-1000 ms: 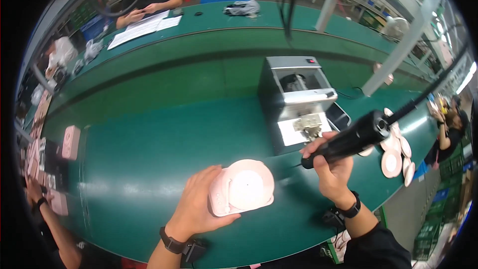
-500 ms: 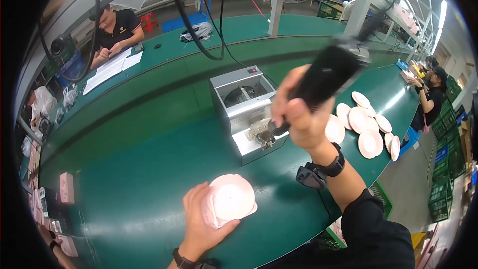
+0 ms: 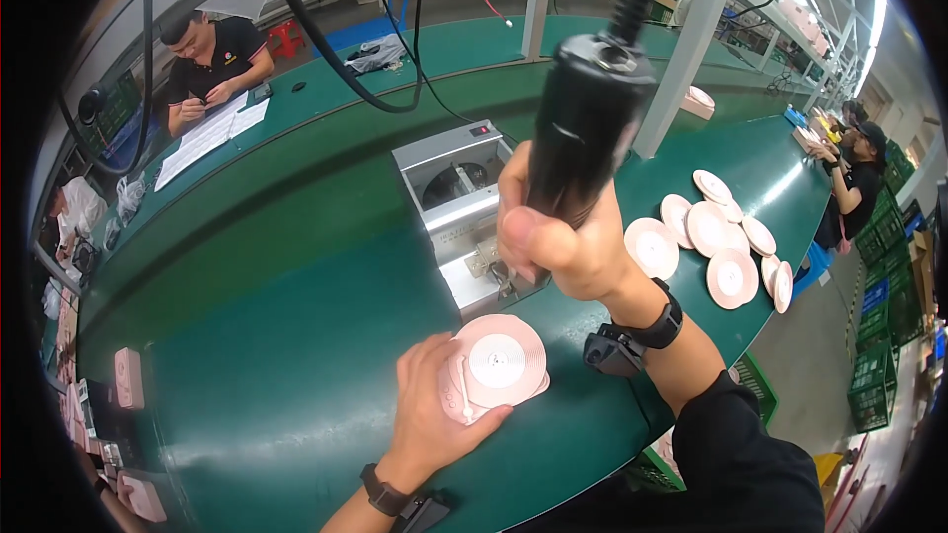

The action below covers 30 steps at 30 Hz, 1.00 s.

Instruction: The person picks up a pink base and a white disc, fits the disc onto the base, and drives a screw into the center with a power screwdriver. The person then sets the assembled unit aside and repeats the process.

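My left hand (image 3: 434, 410) grips a pink toy-turntable-like piece (image 3: 499, 360) by its left edge, thumb along the near side. A white disc with fine rings and a small white arm show on its top. My right hand (image 3: 568, 237) is wrapped round a black electric screwdriver (image 3: 590, 114), held nearly upright with a coiled cord at its upper end. Its lower end is mostly hidden by my fingers, close to the front of a grey screw feeder (image 3: 449, 222); I cannot tell whether it touches the feeder.
Several pink discs (image 3: 732, 278) lie loosely heaped on the green bench (image 3: 267, 365) at the right. A pink box-shaped part (image 3: 128, 378) stands at the far left. Black cables (image 3: 326, 49) hang overhead. Beyond the bench a person (image 3: 212, 64) sits over papers; others work far right near green crates (image 3: 874, 395).
My left hand has moved right and slightly up with the pink piece, nearer the feeder. My right hand has shifted left, and the screwdriver has swung from slanted to nearly upright.
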Each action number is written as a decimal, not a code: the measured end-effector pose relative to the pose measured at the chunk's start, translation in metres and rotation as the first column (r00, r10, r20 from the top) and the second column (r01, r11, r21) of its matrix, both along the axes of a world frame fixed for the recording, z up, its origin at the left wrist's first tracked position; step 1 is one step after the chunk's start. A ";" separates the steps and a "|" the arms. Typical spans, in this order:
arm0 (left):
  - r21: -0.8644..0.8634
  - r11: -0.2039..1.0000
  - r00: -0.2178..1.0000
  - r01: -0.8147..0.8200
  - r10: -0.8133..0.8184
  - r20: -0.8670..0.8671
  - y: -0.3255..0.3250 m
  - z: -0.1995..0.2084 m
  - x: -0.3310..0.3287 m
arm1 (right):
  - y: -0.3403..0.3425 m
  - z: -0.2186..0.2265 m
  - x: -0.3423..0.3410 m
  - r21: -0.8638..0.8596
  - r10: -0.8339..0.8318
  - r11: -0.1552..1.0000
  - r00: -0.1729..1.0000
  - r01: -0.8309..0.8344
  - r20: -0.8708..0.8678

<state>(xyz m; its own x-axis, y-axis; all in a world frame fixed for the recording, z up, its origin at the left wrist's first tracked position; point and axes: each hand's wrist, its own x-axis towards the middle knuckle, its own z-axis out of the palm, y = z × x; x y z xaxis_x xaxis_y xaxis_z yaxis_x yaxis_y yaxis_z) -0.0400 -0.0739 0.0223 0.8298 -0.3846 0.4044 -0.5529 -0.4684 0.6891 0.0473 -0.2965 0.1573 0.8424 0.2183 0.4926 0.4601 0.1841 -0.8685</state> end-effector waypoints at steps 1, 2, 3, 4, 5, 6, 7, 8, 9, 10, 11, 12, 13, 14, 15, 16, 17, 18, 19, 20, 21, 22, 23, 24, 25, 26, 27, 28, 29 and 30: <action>-0.002 1.000 1.000 -0.005 0.005 0.000 0.000 0.000 0.000 | 0.001 0.002 -0.003 -0.012 -0.004 1.000 1.000 0.004 -0.016; -0.003 1.000 1.000 -0.006 0.006 -0.004 0.001 0.000 0.000 | 0.002 0.003 -0.006 -0.023 -0.008 1.000 0.999 0.007 -0.032; -0.004 1.000 1.000 -0.002 0.002 0.003 0.002 -0.001 0.001 | 0.004 0.004 -0.009 -0.035 -0.010 0.999 0.999 0.009 -0.048; -0.005 1.000 1.000 0.002 -0.002 0.009 0.003 -0.001 0.001 | 0.006 0.003 -0.012 -0.037 -0.007 0.999 0.999 0.006 -0.052; -0.008 1.000 1.000 0.005 -0.005 0.013 0.003 -0.002 0.000 | 0.006 0.002 -0.015 0.020 0.036 0.999 0.997 -0.034 -0.066; -0.010 1.000 1.000 0.001 -0.001 0.007 0.003 -0.002 0.000 | 0.008 0.001 -0.018 0.078 0.080 0.994 0.994 -0.074 -0.078; -0.006 1.000 1.000 0.005 -0.005 0.001 0.003 0.000 0.001 | 0.009 -0.001 -0.022 0.137 0.125 0.984 0.988 -0.112 -0.088; -0.002 1.000 1.000 0.008 -0.008 -0.005 0.003 0.001 0.001 | 0.013 -0.004 -0.025 0.136 0.130 0.984 0.987 -0.117 -0.095; 0.003 1.000 1.000 0.010 -0.010 -0.012 0.004 0.001 0.001 | 0.017 -0.006 -0.030 0.151 0.166 0.977 0.981 -0.150 -0.096; 0.002 1.000 1.000 0.008 -0.008 -0.017 0.004 0.001 0.001 | 0.021 -0.009 -0.034 0.167 0.197 0.969 0.976 -0.180 -0.096; 0.008 1.000 0.999 0.017 -0.017 -0.035 0.005 0.000 0.001 | 0.024 -0.010 -0.035 0.183 0.229 0.961 0.969 -0.209 -0.095; 0.013 1.000 0.998 0.026 -0.025 -0.052 0.006 -0.001 0.000 | 0.026 -0.010 -0.035 0.183 0.230 0.961 0.968 -0.209 -0.100; 0.018 0.999 0.997 0.035 -0.034 -0.070 0.006 -0.002 0.000 | 0.027 -0.010 -0.035 0.152 0.248 0.960 0.965 -0.234 -0.085; 0.016 0.999 0.997 0.035 -0.033 -0.074 0.006 -0.002 0.001 | 0.028 -0.009 -0.035 0.120 0.266 0.959 0.961 -0.257 -0.071; 0.017 0.999 0.997 0.037 -0.036 -0.069 0.007 -0.003 0.001 | 0.030 -0.010 -0.034 0.089 0.289 0.955 0.956 -0.284 -0.055; 0.017 0.999 0.997 0.040 -0.039 -0.063 0.007 -0.003 0.002 | 0.030 -0.011 -0.034 0.089 0.293 0.954 0.954 -0.287 -0.058; 0.017 0.999 0.997 0.044 -0.043 -0.057 0.008 -0.003 0.003 | 0.031 -0.012 -0.034 0.096 0.297 0.952 0.953 -0.291 -0.053; 0.015 0.999 0.997 0.041 -0.040 -0.060 0.008 -0.004 0.003 | 0.032 -0.014 -0.034 0.102 0.301 0.950 0.953 -0.295 -0.047; 0.025 0.999 0.997 0.041 -0.040 -0.065 0.008 -0.004 0.003 | 0.032 -0.015 -0.034 0.109 0.304 0.948 0.952 -0.298 -0.041; 0.034 0.998 0.997 0.043 -0.041 -0.069 0.008 -0.005 0.003 | 0.032 -0.017 -0.034 0.114 0.306 0.947 0.952 -0.300 -0.034; 0.043 0.998 0.997 0.045 -0.042 -0.072 0.008 -0.005 0.004 | 0.032 -0.018 -0.034 0.119 0.307 0.946 0.951 -0.302 -0.027; 0.041 0.998 0.996 0.044 -0.041 -0.073 0.008 -0.005 0.004 | 0.032 -0.018 -0.034 0.125 0.308 0.945 0.951 -0.304 -0.020; 0.050 0.998 0.997 0.047 -0.043 -0.067 0.008 -0.005 0.004 | 0.032 -0.019 -0.034 0.131 0.309 0.943 0.951 -0.305 -0.012; 0.059 0.997 0.997 0.049 -0.046 -0.061 0.008 -0.005 0.004 | 0.032 -0.018 -0.034 0.130 0.309 0.943 0.951 -0.305 -0.013; 0.068 0.996 0.997 0.049 -0.045 -0.057 0.009 -0.005 0.003 | 0.032 -0.019 -0.034 0.126 0.317 0.941 0.948 -0.313 -0.013; 0.068 0.997 0.997 0.047 -0.043 -0.059 0.009 -0.006 0.003 | 0.032 -0.019 -0.034 0.122 0.325 0.939 0.946 -0.321 -0.012; 0.068 0.997 0.997 0.045 -0.041 -0.061 0.009 -0.006 0.003 | 0.033 -0.019 -0.034 0.119 0.332 0.937 0.943 -0.329 -0.011; 0.068 0.997 0.997 0.043 -0.038 -0.062 0.010 -0.006 0.003 | 0.033 -0.020 -0.034 0.120 0.335 0.936 0.942 -0.332 -0.012; 0.069 0.997 0.997 0.040 -0.036 -0.064 0.010 -0.006 0.002 | 0.034 -0.020 -0.033 0.116 0.338 0.935 0.941 -0.334 -0.015; 0.066 0.997 0.997 0.043 -0.038 -0.066 0.010 -0.006 0.002 | 0.033 -0.021 -0.033 0.108 0.334 0.938 0.942 -0.330 -0.020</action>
<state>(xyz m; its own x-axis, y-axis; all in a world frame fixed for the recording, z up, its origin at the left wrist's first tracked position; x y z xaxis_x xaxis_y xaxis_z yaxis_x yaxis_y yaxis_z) -0.0376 -0.0642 0.0161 0.8365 -0.4429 0.3228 -0.5279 -0.4931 0.6915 0.0139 -0.2635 0.1365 0.7489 0.4393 0.4962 0.3251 0.4090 -0.8527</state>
